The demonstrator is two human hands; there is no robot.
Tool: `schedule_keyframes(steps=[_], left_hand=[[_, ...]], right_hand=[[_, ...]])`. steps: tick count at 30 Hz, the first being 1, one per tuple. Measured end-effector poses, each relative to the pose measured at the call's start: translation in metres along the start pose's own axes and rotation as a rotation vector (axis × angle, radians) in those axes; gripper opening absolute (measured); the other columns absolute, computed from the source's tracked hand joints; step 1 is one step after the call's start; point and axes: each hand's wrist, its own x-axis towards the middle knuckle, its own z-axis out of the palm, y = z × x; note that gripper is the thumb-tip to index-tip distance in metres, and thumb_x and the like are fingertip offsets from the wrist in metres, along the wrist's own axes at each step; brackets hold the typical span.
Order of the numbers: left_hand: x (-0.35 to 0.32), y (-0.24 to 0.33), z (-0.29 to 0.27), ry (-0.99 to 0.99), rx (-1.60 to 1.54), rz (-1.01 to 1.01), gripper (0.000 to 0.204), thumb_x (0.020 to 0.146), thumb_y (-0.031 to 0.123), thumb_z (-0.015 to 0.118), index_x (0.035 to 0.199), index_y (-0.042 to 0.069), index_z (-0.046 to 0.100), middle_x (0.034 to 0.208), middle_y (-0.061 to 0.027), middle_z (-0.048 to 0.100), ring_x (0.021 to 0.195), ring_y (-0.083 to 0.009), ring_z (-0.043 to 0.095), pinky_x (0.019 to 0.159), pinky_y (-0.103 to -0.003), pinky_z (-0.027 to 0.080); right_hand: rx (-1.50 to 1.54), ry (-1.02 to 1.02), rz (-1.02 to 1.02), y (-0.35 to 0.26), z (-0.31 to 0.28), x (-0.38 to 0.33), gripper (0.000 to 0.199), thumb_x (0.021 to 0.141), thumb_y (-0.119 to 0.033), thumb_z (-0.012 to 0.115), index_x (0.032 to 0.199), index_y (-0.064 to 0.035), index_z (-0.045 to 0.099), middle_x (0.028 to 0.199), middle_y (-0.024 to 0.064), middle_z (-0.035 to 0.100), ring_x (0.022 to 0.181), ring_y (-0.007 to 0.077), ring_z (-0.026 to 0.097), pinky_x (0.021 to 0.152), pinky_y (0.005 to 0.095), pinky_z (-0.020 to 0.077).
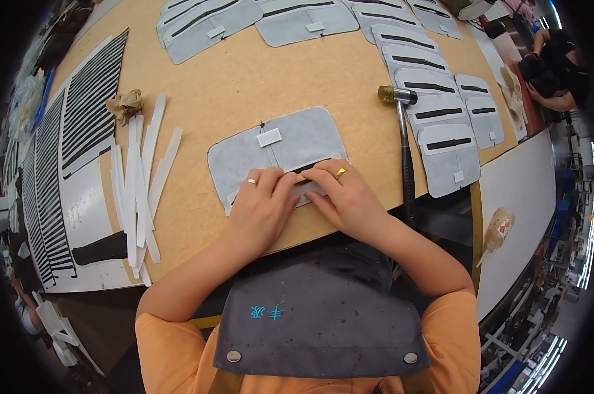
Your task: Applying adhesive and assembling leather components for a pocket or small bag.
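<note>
A grey rounded panel (241, 157) lies in front of me at the near edge of the table. It bears a small white tab (269, 138) and a whitish band with a black strip (315, 165) along its near side. My left hand (257, 207) and my right hand (353, 200) meet over that band, fingers bent and closed on the panel's near edge. Their fingertips almost touch and partly cover the strip. A ring shows on each hand. What lies directly under the fingertips is hidden.
Right of the panel lies a mallet (406, 151) with a black handle. Similar grey panels (449, 161) overlap along the right and far side. At left are loose white strips (136, 190), black-striped sheets (90, 98) and crumpled brown paper (125, 104). A bottle (497, 228) lies at right; another person (560, 72) is beyond.
</note>
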Motion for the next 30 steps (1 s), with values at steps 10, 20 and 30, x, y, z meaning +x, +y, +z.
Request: schedule_keyframes(steps=[10, 20, 30], left_hand=[[-0.017, -0.018, -0.014, -0.034, -0.356, -0.211, 0.019, 0.084, 0.002, 0.059, 0.102, 0.007, 0.062, 0.095, -0.0076, 0.055, 0.088, -0.0277, 0.052, 0.074, -0.038, 0.038], [-0.019, -0.024, -0.011, -0.004, -0.373, -0.142, 0.019, 0.083, -0.001, 0.058, 0.1, 0.007, 0.063, 0.09, -0.0053, 0.056, 0.086, -0.0254, 0.053, 0.072, -0.036, 0.038], [-0.019, -0.024, -0.009, 0.033, -0.369, -0.138, 0.025, 0.082, -0.003, 0.057, 0.105, 0.007, 0.062, 0.091, -0.0076, 0.055, 0.086, -0.0264, 0.052, 0.072, -0.036, 0.038]], right_hand=[[0.226, -0.262, 0.079, -0.003, 0.004, 0.022, 0.022, 0.08, -0.004, 0.061, 0.101, -0.0098, 0.061, 0.097, 0.0049, 0.056, 0.096, 0.025, 0.051, 0.085, 0.0385, 0.0358], [0.227, -0.323, 0.083, -0.004, 0.0, 0.029, 0.023, 0.08, -0.002, 0.06, 0.102, -0.0099, 0.06, 0.096, 0.0035, 0.056, 0.095, 0.0239, 0.051, 0.086, 0.0391, 0.0348], [0.264, -0.333, 0.114, -0.003, -0.003, 0.031, 0.019, 0.08, -0.002, 0.062, 0.098, -0.0082, 0.06, 0.092, 0.0048, 0.055, 0.089, 0.0222, 0.051, 0.084, 0.0357, 0.0358]])
